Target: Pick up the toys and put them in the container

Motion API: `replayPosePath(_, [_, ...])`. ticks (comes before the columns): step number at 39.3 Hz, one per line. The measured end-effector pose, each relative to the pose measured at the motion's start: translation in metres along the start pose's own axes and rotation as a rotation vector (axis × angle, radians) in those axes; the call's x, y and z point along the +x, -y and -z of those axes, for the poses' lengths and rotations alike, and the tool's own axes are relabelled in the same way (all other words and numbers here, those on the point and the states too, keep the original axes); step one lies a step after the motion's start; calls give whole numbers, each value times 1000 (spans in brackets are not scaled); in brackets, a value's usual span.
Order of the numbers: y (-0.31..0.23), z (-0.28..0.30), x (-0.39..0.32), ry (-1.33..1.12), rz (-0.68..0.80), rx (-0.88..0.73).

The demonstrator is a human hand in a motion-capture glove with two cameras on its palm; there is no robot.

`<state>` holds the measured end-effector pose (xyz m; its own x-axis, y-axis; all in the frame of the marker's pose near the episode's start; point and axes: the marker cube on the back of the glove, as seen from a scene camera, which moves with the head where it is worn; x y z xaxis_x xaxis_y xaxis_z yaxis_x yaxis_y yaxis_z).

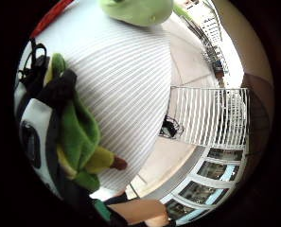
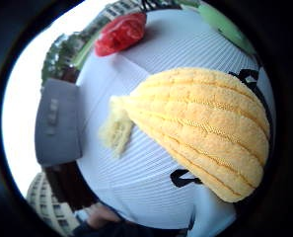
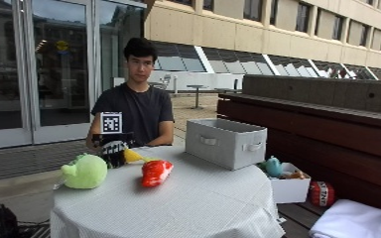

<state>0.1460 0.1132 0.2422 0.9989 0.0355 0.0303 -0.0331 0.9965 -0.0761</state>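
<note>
My gloved right hand [image 3: 114, 151] is at the far side of the round table [image 3: 197, 208], fingers curled round a yellow plush corn cob [image 3: 132, 155] with green leaves. The corn [image 2: 200, 133] fills much of the thumb side palm view, and its leaves [image 1: 78, 137] lie against the glove. I cannot tell whether it touches the cloth. A light green plush [image 3: 85, 171] sits on the table beside the hand, and a red plush [image 3: 156, 172] lies near the middle. The grey fabric container [image 3: 224, 142] stands open on the table, on the far side of the red plush from the hand.
A white striped cloth covers the table. On the wooden bench beside the table sits a white box [image 3: 289, 191] holding more toys, with a red ball [image 3: 321, 193] and a white bundle [image 3: 359, 220] next to it.
</note>
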Motion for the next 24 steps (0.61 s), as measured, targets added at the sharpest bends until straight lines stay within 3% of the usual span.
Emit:
replayPosePath(14, [22, 16, 13, 25, -10, -188])
replayPosePath(24, [39, 98, -12, 72, -26, -151])
